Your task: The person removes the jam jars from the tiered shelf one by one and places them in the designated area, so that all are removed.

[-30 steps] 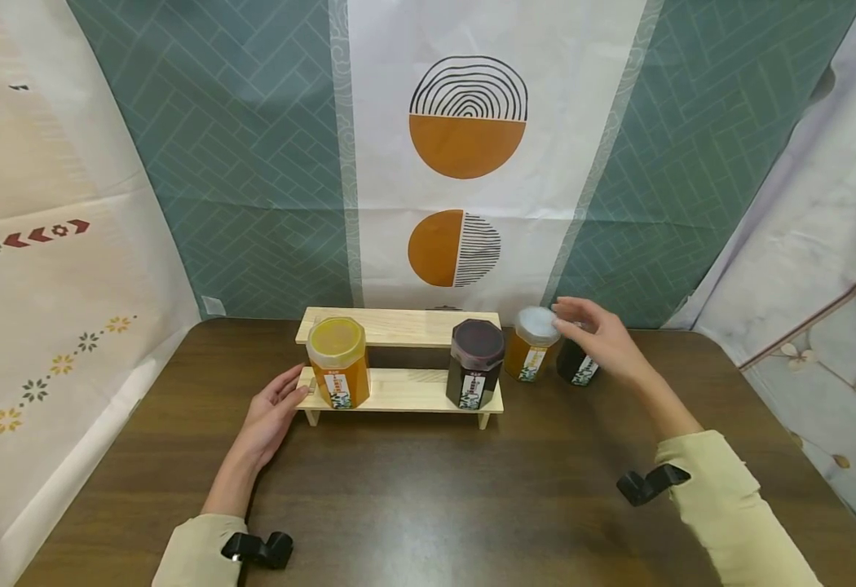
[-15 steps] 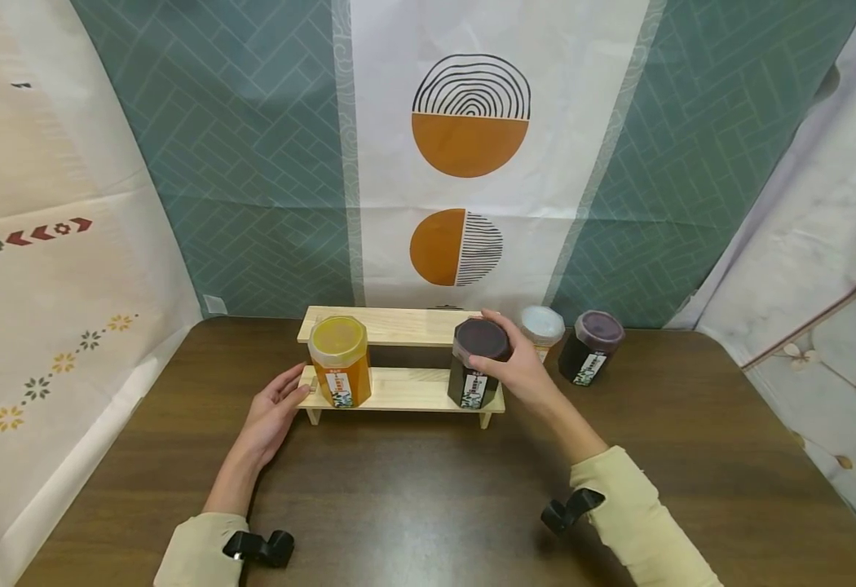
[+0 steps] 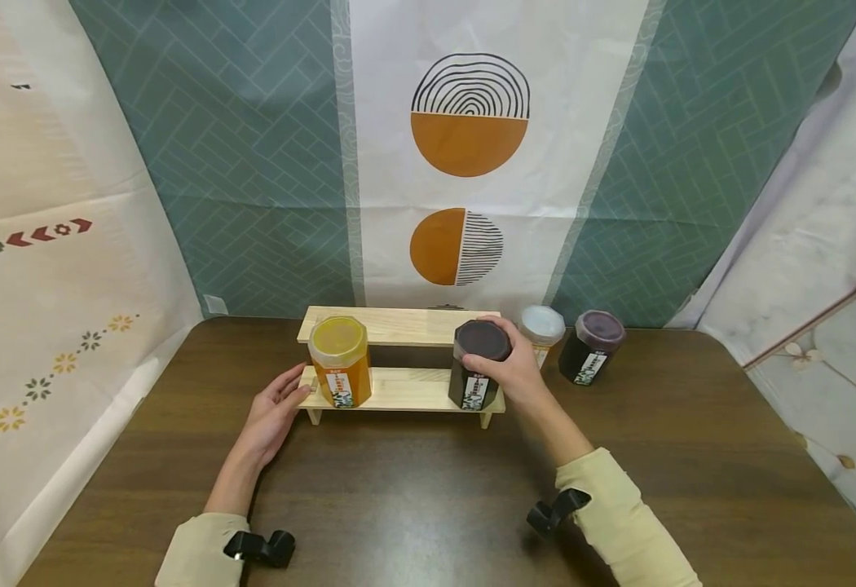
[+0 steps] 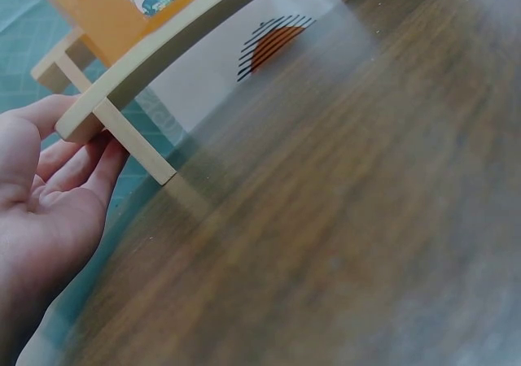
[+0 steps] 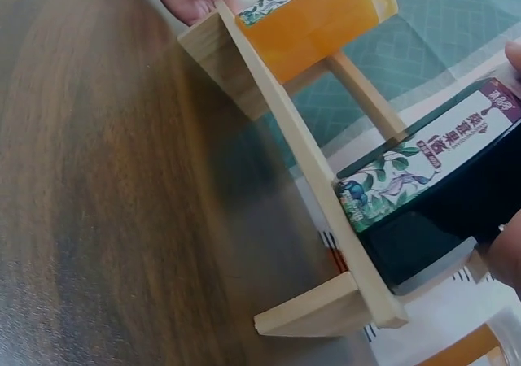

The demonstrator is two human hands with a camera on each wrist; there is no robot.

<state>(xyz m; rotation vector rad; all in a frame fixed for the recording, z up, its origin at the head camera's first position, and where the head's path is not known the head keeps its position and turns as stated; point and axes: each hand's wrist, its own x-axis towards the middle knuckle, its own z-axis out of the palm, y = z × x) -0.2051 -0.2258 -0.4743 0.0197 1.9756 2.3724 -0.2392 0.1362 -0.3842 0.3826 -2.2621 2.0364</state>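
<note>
A two-tier wooden shelf rack (image 3: 406,390) stands on the table. My left hand (image 3: 266,420) holds its left end, with the thumb at the board's edge and the fingers beneath, as the left wrist view shows. On the lower tier's right end stands a dark jar (image 3: 468,390) with a white label; my right hand (image 3: 523,371) grips it round the upper part from the right. The right wrist view shows that jar (image 5: 440,195) with its base on the board. At the lower tier's left end is an orange jar (image 3: 347,379) with a yellow lid.
To the right of the rack, on the table (image 3: 413,497), stand a second orange jar (image 3: 541,324) with a whitish lid, partly behind my right hand, and another dark jar (image 3: 591,349). A patterned cloth (image 3: 274,163) hangs behind the table.
My right hand has moved left from the jars beside the rack and taken hold of the dark jar on the lower tier. The left hand has stayed at the rack's end.
</note>
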